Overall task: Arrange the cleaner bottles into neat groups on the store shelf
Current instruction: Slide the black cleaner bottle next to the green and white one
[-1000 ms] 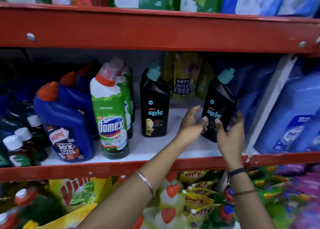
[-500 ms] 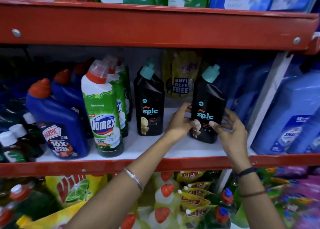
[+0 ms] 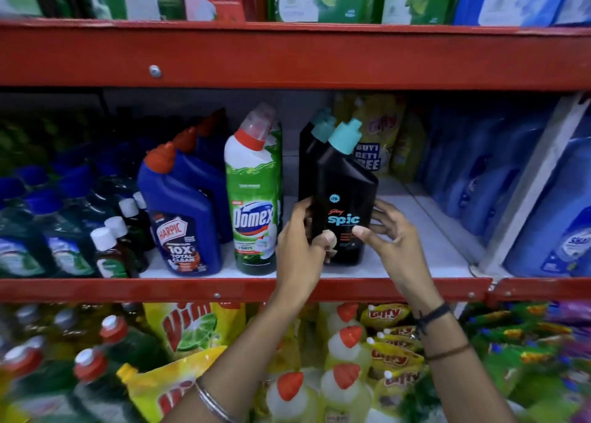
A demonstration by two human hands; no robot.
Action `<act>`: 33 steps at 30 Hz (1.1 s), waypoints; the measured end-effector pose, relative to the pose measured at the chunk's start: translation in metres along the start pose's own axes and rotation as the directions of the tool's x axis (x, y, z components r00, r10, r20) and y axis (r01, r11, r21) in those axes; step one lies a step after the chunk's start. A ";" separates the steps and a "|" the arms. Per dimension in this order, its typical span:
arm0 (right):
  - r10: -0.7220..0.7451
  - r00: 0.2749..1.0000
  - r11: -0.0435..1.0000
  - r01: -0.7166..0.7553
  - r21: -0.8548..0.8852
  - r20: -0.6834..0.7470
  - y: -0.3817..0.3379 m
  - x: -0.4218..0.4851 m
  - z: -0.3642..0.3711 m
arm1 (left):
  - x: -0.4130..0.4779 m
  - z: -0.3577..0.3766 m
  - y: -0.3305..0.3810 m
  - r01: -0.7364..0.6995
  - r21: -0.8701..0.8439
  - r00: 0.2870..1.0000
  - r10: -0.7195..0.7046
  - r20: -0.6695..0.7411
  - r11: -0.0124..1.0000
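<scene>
Both hands clasp one black plastic Spic bottle with a teal cap [image 3: 343,199]: the left hand [image 3: 300,246] grips its left edge, the right hand [image 3: 391,240] its right side. The bottle stands on the white shelf with a red rim [image 3: 415,290], just right of the green-and-white Domex bottle [image 3: 252,205], directly in front of a second black Spic bottle [image 3: 308,163].

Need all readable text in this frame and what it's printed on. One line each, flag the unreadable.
"spic": black bottle held in both hands
"Domex": green and white bottle
"HARPIC", "10X TOTAL CLEAN": blue bottle
"BUY 1 GET 1 FREE": yellow pouch behind
"Vim": yellow pack on lower shelf
"Giffy": yellow pouches on lower shelf
Top-shelf cartons, right-hand blue bottles, small print: too blurred.
</scene>
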State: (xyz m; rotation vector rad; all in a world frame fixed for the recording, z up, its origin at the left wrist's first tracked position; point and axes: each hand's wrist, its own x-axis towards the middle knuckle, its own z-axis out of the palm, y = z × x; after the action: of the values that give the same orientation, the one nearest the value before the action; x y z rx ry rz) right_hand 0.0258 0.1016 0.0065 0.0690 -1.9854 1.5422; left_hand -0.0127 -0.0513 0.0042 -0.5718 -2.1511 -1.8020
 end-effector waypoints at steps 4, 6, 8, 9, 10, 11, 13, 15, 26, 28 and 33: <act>0.013 1.000 1.000 -0.013 0.010 0.027 0.003 -0.001 0.018 | 0.000 -0.009 -0.010 0.024 0.030 0.999 -0.024 -0.025 0.999; 0.012 0.999 1.000 -0.013 0.014 0.035 0.004 0.000 0.023 | 0.000 -0.010 -0.013 0.032 0.042 0.999 -0.031 -0.021 0.999; 0.021 0.999 1.000 -0.022 0.018 0.031 0.007 0.001 0.025 | 0.001 -0.009 -0.015 0.033 0.061 0.999 -0.032 -0.021 0.998; 0.024 0.999 1.000 -0.024 0.020 0.028 0.008 0.001 0.026 | 0.002 -0.008 -0.015 0.029 0.075 0.999 -0.027 -0.024 0.997; 0.025 0.999 0.999 -0.025 0.020 0.025 0.008 0.002 0.027 | 0.001 -0.007 -0.016 0.019 0.090 1.000 -0.016 -0.026 0.996; 0.026 0.999 0.999 -0.027 0.020 0.025 0.009 0.002 0.027 | 0.001 -0.006 -0.016 0.003 0.102 1.000 0.000 -0.026 0.995; 0.032 0.999 0.999 -0.033 0.021 0.028 0.009 0.001 0.028 | -0.002 -0.005 -0.016 -0.040 0.112 0.999 0.042 -0.017 0.993; 0.046 0.999 0.998 -0.047 0.039 0.026 0.009 -0.003 0.027 | -0.006 -0.006 -0.018 -0.086 0.103 0.996 0.085 0.014 0.991; 0.151 0.988 0.965 -0.145 0.220 -0.011 0.007 -0.020 0.030 | -0.004 -0.019 -0.020 -0.088 -0.006 0.989 0.088 0.115 0.996; 0.149 0.989 0.963 -0.142 0.229 -0.010 0.006 -0.021 0.030 | -0.004 -0.021 -0.021 -0.090 -0.027 0.989 0.092 0.120 0.996; 0.121 0.993 0.965 -0.119 0.234 0.007 0.006 -0.022 0.028 | -0.006 -0.022 -0.019 -0.073 -0.027 0.989 0.075 0.127 0.997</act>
State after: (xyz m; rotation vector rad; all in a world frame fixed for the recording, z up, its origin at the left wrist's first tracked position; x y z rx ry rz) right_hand 0.0295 0.0715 -0.0133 0.0395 -1.8218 1.8477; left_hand -0.0173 -0.0767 -0.0103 -0.7817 -2.1628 -1.7966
